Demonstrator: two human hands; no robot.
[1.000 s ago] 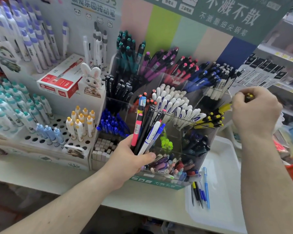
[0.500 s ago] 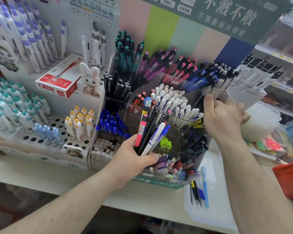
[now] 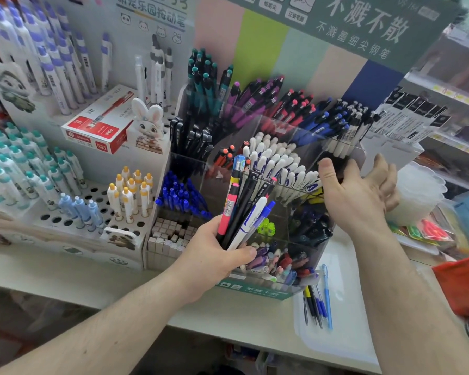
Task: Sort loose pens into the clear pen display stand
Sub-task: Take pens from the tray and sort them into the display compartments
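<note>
Gripping a bundle of loose pens (image 3: 241,212) in the left hand (image 3: 214,255), upright before the clear pen display stand (image 3: 279,163) on the counter; reaching the right hand (image 3: 360,196), fingers spread and holding nothing, beside the stand's right wall, near the white-capped pens (image 3: 279,163).

So many colours here. The clear acrylic pen display stand (image 3: 303,136) has teal, purple, pink-red, blue and black pens up top, white ones with blue print in the middle. The fanned bunch of loose pens (image 3: 244,207) is pink, black, white with blue, one yellow-banded. Flat red-and-white cardboard pen box (image 3: 98,123) on the left, and a green sign with pale lettering (image 3: 363,25) overhead, over pink, lime, mint, beige and blue stripes.
</note>
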